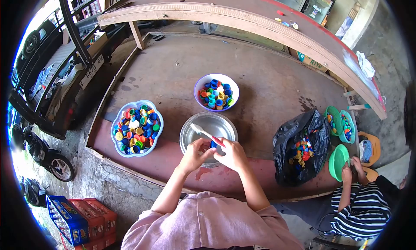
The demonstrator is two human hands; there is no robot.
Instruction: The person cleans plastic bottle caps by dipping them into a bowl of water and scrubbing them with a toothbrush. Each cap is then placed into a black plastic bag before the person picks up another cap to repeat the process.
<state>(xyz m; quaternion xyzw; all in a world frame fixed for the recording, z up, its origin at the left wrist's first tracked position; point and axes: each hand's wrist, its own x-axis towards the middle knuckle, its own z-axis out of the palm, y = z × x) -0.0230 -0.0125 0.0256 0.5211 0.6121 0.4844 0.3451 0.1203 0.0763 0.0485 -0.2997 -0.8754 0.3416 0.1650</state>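
Note:
My right hand [232,155] grips the red handle of a brush [203,131], whose pale bristled head points to the upper left over a metal basin [187,127]. A blue bottle cap [213,144] sits at the fingertips of my left hand [196,156], which is curled in a pinch close to my right hand. Both hands are above the basin's near rim. Behind it stands a white bowl with a purple rim [198,86], holding mixed coloured caps. To the left, a pale blue scalloped basin [115,139] is filled with more caps.
On the right lies an open black plastic bag [284,139] with colourful caps inside. Beside it, another person's hands [348,172] hold a green basin [337,163]. Green baskets [349,137] stand behind. A raised wooden edge [208,13] crosses the far side; crates [82,219] stand lower left.

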